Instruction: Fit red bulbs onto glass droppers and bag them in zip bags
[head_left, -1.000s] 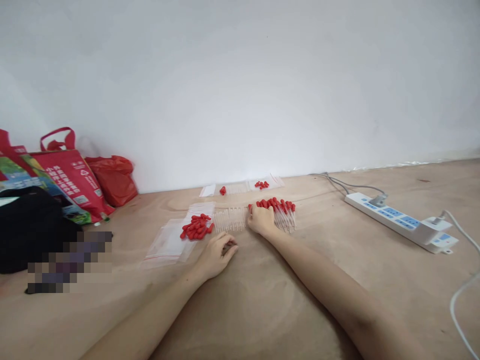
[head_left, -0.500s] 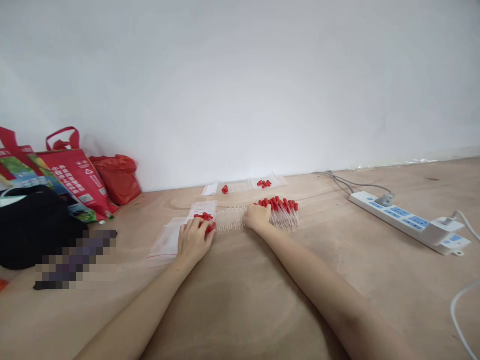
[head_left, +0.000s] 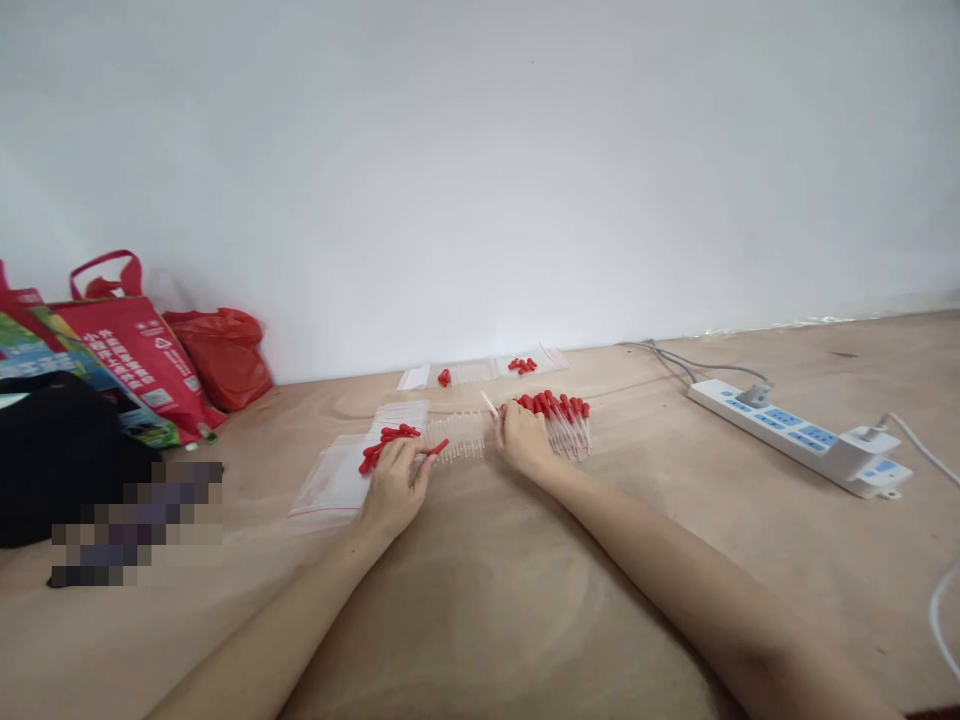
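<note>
Between its fingertips my left hand (head_left: pixel 397 487) pinches a red rubber bulb (head_left: pixel 439 447). Under and beside that hand, more red bulbs (head_left: pixel 386 440) lie on clear plastic bags (head_left: pixel 330 482). My right hand (head_left: pixel 523 437) is closed on a thin clear tube (head_left: pixel 490 404), whose tip points up and to the left. A row of clear tubes (head_left: pixel 457 438) lies on the table between the hands. Right of my right hand rests a bunch of tubes with red bulbs on their ends (head_left: pixel 570 425).
Near the wall lie plastic bags (head_left: pixel 476 372) with red bulbs (head_left: pixel 522 366) and tubes. A white power strip (head_left: pixel 795 432) with cables is at the right. Red shopping bags (head_left: pixel 135 350), a red plastic bag (head_left: pixel 225 355) and a black cloth item (head_left: pixel 67 460) stand at the left.
My left hand has picked up a red bulb from the pile. My right hand has lifted a clear tube from the row. The view has shifted slightly.
</note>
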